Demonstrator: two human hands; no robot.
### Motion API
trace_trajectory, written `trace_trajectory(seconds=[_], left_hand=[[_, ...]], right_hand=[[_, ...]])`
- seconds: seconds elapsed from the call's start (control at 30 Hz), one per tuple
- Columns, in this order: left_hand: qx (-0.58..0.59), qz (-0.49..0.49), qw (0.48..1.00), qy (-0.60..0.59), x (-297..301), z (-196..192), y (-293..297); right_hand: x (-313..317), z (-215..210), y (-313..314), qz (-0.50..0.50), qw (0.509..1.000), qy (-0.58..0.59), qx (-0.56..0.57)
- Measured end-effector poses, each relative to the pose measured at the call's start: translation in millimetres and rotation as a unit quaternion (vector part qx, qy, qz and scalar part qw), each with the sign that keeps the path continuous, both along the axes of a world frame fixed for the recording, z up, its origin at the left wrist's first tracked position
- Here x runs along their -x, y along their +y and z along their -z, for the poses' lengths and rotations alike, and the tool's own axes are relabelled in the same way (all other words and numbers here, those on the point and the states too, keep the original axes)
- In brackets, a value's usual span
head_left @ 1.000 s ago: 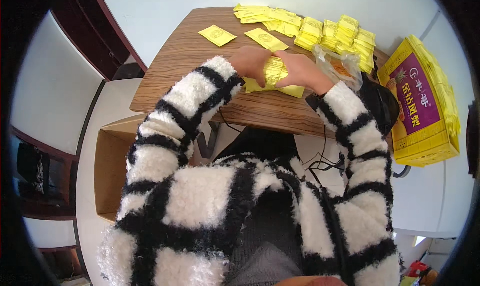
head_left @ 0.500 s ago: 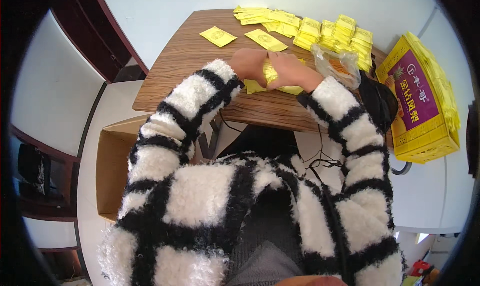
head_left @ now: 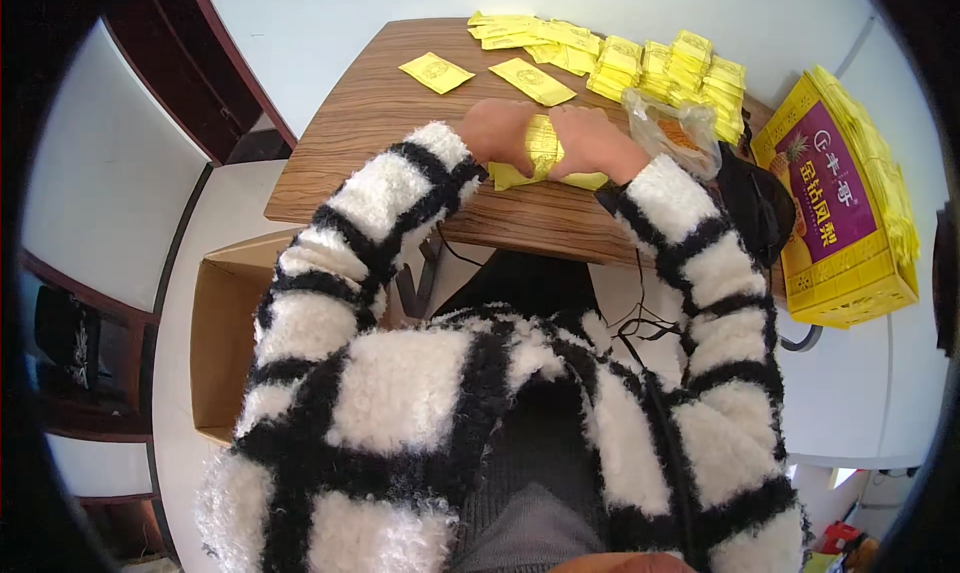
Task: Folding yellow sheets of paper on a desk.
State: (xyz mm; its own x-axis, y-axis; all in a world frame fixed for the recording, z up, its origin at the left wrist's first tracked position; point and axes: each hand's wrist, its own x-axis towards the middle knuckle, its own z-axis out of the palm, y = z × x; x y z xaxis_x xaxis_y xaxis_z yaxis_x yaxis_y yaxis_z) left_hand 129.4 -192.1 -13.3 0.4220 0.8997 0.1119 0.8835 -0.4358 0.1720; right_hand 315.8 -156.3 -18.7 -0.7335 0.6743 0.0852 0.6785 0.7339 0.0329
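A small pile of yellow packets [head_left: 543, 149] lies near the front edge of the wood-grain table [head_left: 345, 143]. My left hand [head_left: 498, 133] is curled round its left side, and my right hand [head_left: 594, 143] round its right side. Both thumbs point in toward the middle, with a strip of yellow showing between them. The far fingers are mostly hidden behind the pile. Just beyond my hands, two single yellow packets lie flat, one at the left [head_left: 437, 73] and one in the middle [head_left: 532, 81].
Stacks of yellow packets [head_left: 690, 61] line the table's back right. A clear plastic bag [head_left: 672, 131] with orange bits sits before them, beside a black bag [head_left: 760, 203]. A yellow and purple carton [head_left: 835, 188] full of packets stands right. An open cardboard box [head_left: 225, 333] is lower left.
My hands have drawn slightly apart, and more of the yellow pile shows between the thumbs. The other packets have not moved.
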Motion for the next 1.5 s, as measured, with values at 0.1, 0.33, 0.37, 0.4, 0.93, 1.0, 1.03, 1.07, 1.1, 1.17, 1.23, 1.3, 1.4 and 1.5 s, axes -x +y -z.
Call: trace_trajectory(seconds=[0.1, 0.33, 0.37, 0.4, 0.93, 1.0, 1.03, 1.07, 1.1, 1.17, 1.23, 1.3, 1.4, 1.5], left_hand=[[-0.005, 0.009, 1.0, -0.005, 0.2, 1.0, 1.4], [-0.018, 0.017, 0.999, -0.029, 3.2, 8.1, -1.4], [-0.013, 0.019, 0.999, -0.027, 5.8, 7.9, -1.8], [-0.008, 0.02, 0.999, -0.025, 8.8, 7.9, -2.3], [-0.14, 0.022, 0.99, -0.027, 33.3, 25.9, -2.3], [-0.186, 0.045, 0.981, -0.005, 21.3, 18.3, 2.6], [-0.233, 0.066, 0.97, 0.017, 12.6, 12.2, 4.8], [-0.28, 0.088, 0.955, 0.038, 5.0, 8.1, 6.9], [-0.279, 0.088, 0.955, 0.038, 0.6, 7.2, 10.9], [-0.109, 0.065, 0.989, 0.078, -7.0, 3.6, 21.5], [-0.023, 0.053, 0.994, 0.097, -6.9, 2.5, 23.4], [-0.038, 0.045, 0.995, 0.082, -8.6, 4.2, 22.8], [-0.034, 0.035, 0.996, 0.081, -12.5, 3.7, 22.9], [-0.009, 0.021, 0.995, 0.093, -20.1, -2.6, 17.5]], right_hand=[[9.2, 7.5, 0.6, -0.016, 1.0, 0.023, -0.014], [18.1, 10.7, -4.7, -0.024, 0.999, 0.04, -0.024], [14.6, 9.3, -5.0, -0.036, 0.998, 0.052, -0.026], [10.3, 7.6, -5.3, -0.049, 0.996, 0.063, -0.028], [-34.3, 11.5, 18.1, -0.042, 0.998, 0.033, 0.034], [-34.3, 9.1, 19.0, -0.042, 0.998, 0.031, 0.033], [-34.6, 8.1, 19.4, -0.049, 0.998, 0.042, 0.023], [-35.0, 7.3, 19.6, -0.055, 0.997, 0.053, 0.013], [-34.0, 7.5, 20.2, -0.063, 0.996, 0.064, 0.003], [-31.3, 8.6, 20.4, -0.06, 0.996, 0.068, 0.007], [-28.5, 8.8, 20.1, -0.052, 0.996, 0.075, 0.013], [-34.5, 12.1, 21.7, -0.046, 0.995, 0.089, 0.014], [-41.4, 15.5, 23.1, -0.039, 0.992, 0.118, 0.016], [-43.4, 13.2, 21.3, -0.048, 0.992, 0.114, 0.019]])
